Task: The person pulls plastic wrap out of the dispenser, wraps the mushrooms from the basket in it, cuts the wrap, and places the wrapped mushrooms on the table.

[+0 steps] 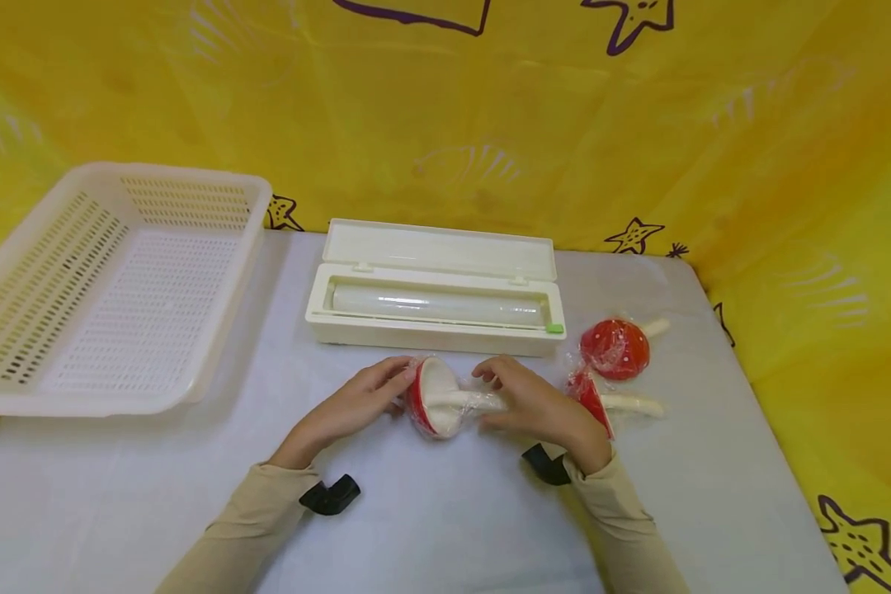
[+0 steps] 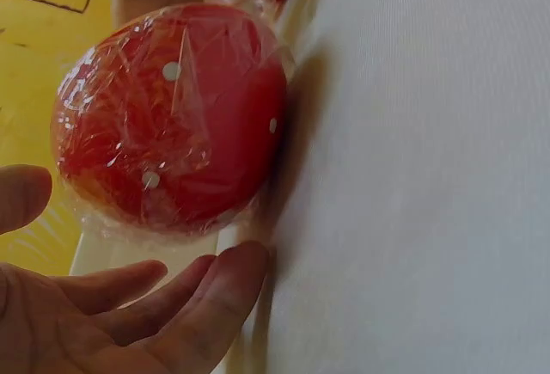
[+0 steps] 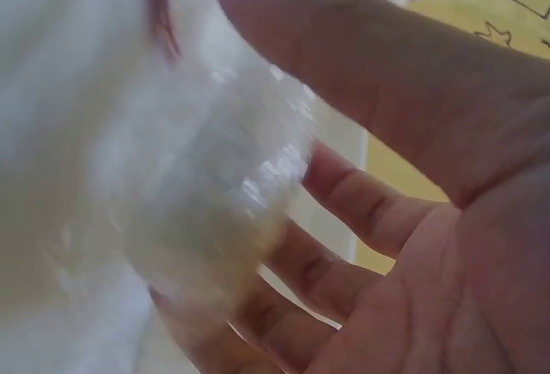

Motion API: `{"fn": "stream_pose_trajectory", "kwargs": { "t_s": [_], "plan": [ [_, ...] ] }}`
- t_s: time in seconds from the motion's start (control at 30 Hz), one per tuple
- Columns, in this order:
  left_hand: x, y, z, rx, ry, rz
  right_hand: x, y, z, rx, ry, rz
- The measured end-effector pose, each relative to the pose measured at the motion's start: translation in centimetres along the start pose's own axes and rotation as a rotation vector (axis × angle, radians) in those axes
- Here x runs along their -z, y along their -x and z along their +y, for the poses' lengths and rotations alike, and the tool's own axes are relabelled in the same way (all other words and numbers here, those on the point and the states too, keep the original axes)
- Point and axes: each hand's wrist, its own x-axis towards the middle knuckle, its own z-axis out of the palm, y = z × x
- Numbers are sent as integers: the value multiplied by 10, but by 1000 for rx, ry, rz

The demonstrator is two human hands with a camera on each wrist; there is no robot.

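Observation:
On the table lies a toy mushroom (image 1: pixel 440 399) wrapped in clear film, its white stem pointing right. Its red cap with white dots (image 2: pixel 172 120) faces the left wrist camera. My left hand (image 1: pixel 356 406) is beside the cap, thumb and fingers spread; the left wrist view shows gaps between them and the film. Around the stem's end my right hand (image 1: pixel 538 404) is loosely curved. In the right wrist view its thumb (image 3: pixel 344 39) and fingers lie on either side of the blurred, film-covered stem (image 3: pixel 232 159), without a visible pinch.
Two more wrapped mushrooms, one farther back (image 1: pixel 615 350) and one nearer (image 1: pixel 592 401), lie to the right. A lidded white film dispenser (image 1: pixel 438 334) stands open behind the hands, a film roll (image 1: pixel 438 304) inside. At left is a white slotted basket (image 1: pixel 226 330). Yellow cloth (image 1: pixel 416 124) hangs behind.

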Motion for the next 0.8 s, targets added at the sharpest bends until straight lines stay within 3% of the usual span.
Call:
{"fn": "stream_pose_trajectory", "kwargs": {
  "t_s": [0.3, 0.6, 0.8],
  "plan": [
    [10, 12, 7, 26, -212, 137, 19, 13, -13, -70, 15, 54],
    [29, 23, 28, -69, -410, 239, 48, 16, -14, 47, 98, 193],
    [47, 25, 47, -107, -476, 293, 73, 12, -6, 48, 99, 275]
  ]
}}
